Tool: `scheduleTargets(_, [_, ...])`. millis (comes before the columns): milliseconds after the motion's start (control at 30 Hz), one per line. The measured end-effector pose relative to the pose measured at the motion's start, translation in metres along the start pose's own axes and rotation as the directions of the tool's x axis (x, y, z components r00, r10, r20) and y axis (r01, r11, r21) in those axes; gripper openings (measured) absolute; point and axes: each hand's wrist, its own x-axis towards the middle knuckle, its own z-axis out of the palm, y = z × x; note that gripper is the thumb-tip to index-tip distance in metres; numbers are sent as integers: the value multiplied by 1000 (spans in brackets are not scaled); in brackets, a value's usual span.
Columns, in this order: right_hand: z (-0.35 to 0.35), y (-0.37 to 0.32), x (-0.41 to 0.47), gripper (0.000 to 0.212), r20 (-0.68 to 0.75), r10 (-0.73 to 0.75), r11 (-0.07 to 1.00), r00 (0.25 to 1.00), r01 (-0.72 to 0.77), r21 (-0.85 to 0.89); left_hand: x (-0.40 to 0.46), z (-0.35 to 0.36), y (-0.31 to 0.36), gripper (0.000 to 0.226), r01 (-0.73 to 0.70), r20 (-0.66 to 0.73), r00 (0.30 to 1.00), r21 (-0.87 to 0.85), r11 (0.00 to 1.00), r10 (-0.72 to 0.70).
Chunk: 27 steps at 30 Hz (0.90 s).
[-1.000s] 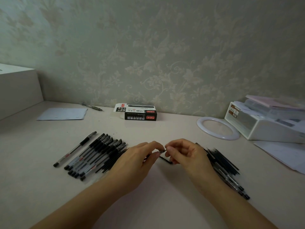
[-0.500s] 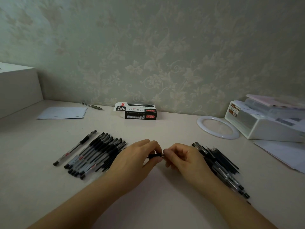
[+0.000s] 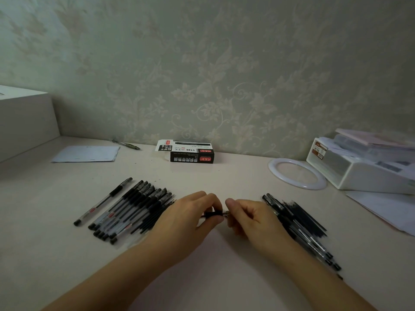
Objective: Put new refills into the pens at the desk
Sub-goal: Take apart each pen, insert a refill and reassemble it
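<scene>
Black-gripped clear pen (image 3: 213,213) over beige desk (image 3: 202,176), floral wallpaper behind; left hand (image 3: 190,217) grips barrel, right hand (image 3: 251,217) pinches tip.

Bare desk (image 3: 202,176) between pen piles (image 3: 125,207)

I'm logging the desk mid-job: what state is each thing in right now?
left hand: grips the pen barrel
right hand: pinches the pen's tip end
pen: held level between both hands
row of pens: lying side by side, capped
pile of pens and refills: loose heap on the desk
refill box: lying flat, flap open
</scene>
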Motion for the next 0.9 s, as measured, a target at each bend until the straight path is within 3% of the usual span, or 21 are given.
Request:
scheduleTargets(200, [-3, -2, 0, 12, 73, -58, 998, 996, 59, -10, 1, 2, -4, 21, 1, -42, 999, -3, 1000, -1])
scheduleTargets(500, [-6, -8, -2, 35, 162, -7, 985, 987, -21, 170, 3, -5, -1, 15, -82, -94, 992, 28, 996, 84])
scheduleTargets(633, [-5, -9, 0, 35, 189, 46, 948, 981, -103, 303, 4, -9, 2, 15, -116, -163, 978, 99, 988, 131])
scheduleTargets(900, [-3, -7, 1, 32, 234, 126, 908, 964, -207, 365, 4, -7, 2, 18, -117, -170, 975, 139, 983, 140])
